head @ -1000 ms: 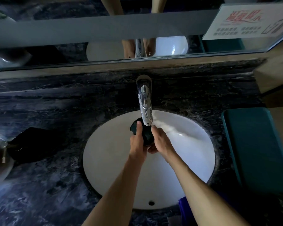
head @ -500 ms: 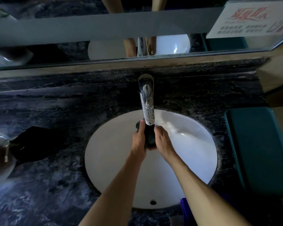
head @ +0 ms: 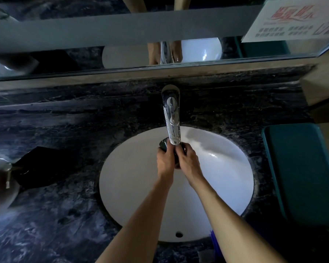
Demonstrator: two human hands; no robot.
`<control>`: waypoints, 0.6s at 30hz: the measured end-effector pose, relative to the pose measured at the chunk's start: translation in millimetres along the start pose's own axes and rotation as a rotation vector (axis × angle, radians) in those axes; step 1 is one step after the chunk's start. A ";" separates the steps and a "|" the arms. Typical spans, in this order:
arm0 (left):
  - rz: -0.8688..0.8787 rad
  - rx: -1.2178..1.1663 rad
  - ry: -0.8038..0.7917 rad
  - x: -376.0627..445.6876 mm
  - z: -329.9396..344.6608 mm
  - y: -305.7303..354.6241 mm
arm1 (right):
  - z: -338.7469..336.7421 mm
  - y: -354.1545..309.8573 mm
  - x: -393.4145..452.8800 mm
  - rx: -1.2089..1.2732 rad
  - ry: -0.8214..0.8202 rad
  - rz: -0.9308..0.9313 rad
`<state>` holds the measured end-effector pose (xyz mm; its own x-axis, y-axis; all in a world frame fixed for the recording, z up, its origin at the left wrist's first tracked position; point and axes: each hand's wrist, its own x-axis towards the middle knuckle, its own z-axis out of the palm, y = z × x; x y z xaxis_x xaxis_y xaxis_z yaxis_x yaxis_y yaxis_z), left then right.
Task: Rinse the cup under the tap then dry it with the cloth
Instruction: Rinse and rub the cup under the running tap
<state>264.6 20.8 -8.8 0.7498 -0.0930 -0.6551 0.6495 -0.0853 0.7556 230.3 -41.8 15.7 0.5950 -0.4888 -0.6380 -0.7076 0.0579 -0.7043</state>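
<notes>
The fingers of both hands were curled round a small dark cup (head: 163, 144), holding it from either side directly beneath the spout of the chrome tap (head: 171, 118). The left hand (head: 165, 161) gripped the cup's left side, thumb up along it, while the right hand (head: 188, 161) closed over its right side and near end. Only the cup's dark rim at the far left and a sliver between the two hands could be seen; whether water was running could not be told in the dim light. The cup hung over the far part of the white oval basin (head: 226, 177), above the bowl and not touching it. Both bare forearms reached in from the near edge. The basin was set into a dark marbled worktop (head: 65, 224). On the worktop to the left lay a dark cloth (head: 46, 164), well apart from the hands. A teal tray (head: 302, 173) sat at the right. A mirror (head: 122, 54) ran along the far wall.
</notes>
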 end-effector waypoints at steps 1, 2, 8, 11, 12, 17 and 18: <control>0.012 -0.007 -0.031 0.5 -0.9 -2.5 | -0.1 1.3 2.1 0.007 -0.001 0.025; 0.012 -0.019 -0.052 0.5 -1.9 -5.3 | -0.4 4.1 3.9 0.011 0.003 0.023; -0.087 -0.101 -0.008 -0.6 -4.8 -12.3 | 6.5 2.5 6.2 -0.043 -0.002 0.031; -0.025 -0.064 0.026 -3.8 -0.7 -3.5 | 8.9 -0.6 4.6 0.012 -0.025 0.003; -0.011 -0.046 0.025 -3.6 0.8 -2.3 | 8.1 0.5 4.1 0.057 -0.032 0.005; -0.170 -0.103 -0.064 5.7 -2.6 -8.0 | 3.1 4.6 16.6 0.202 -0.022 0.139; -0.205 -0.130 -0.088 6.6 -4.8 -9.0 | 1.5 5.3 18.2 0.208 -0.011 0.161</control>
<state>264.3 25.7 -20.0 0.5905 -0.1738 -0.7881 0.8019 0.0160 0.5973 238.0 -49.1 -0.2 0.4863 -0.4495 -0.7494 -0.7002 0.3125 -0.6419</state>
